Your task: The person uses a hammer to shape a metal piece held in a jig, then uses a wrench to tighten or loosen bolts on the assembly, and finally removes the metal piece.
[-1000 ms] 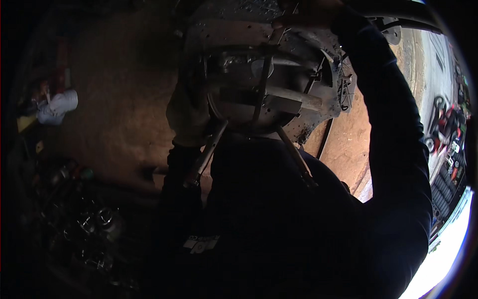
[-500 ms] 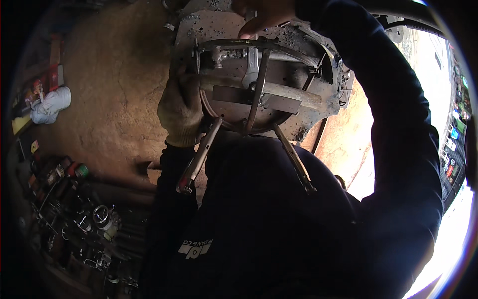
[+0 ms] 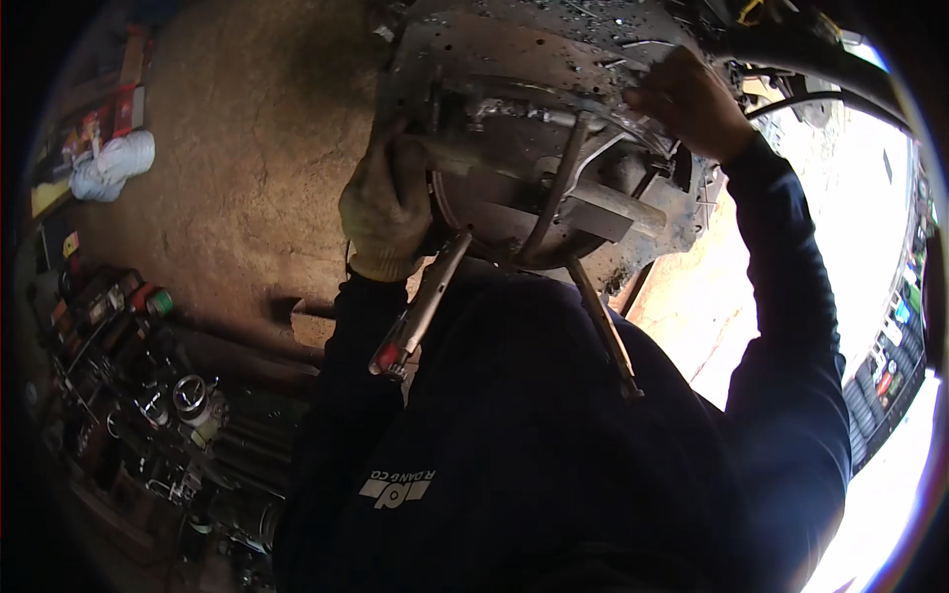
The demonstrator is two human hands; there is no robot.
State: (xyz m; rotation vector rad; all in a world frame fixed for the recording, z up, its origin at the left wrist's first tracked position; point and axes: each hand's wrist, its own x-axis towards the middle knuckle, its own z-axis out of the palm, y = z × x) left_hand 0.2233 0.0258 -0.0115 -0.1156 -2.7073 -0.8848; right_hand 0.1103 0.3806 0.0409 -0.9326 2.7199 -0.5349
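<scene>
My left hand (image 3: 384, 203), in a dirty work glove, is closed around the left end of a grey metal pipe (image 3: 623, 206). The pipe lies across a round metal frame (image 3: 460, 222) with curved bars and two legs pointing toward me. My bare right hand (image 3: 692, 107) is up at the right, fingers curled. Between it and the middle of the pipe runs the pale edge of a wrench (image 3: 597, 151), apparently in its grip; the fingers partly hide the end. A flat rectangular metal strip (image 3: 601, 222) sits beside the pipe, near the curved crossbar (image 3: 552, 203).
Under the frame is a steel plate (image 3: 474, 42) strewn with metal chips. A dark hose (image 3: 811, 101) crosses at the upper right. Machine parts and tools (image 3: 193, 395) crowd the lower left. A white bundle (image 3: 124, 158) lies at the far left beside the brown floor (image 3: 257, 178).
My right hand has swung right and toward me, and the wrench has turned with it from pointing away to pointing right. The left hand keeps its hold; the whole view has shifted slightly.
</scene>
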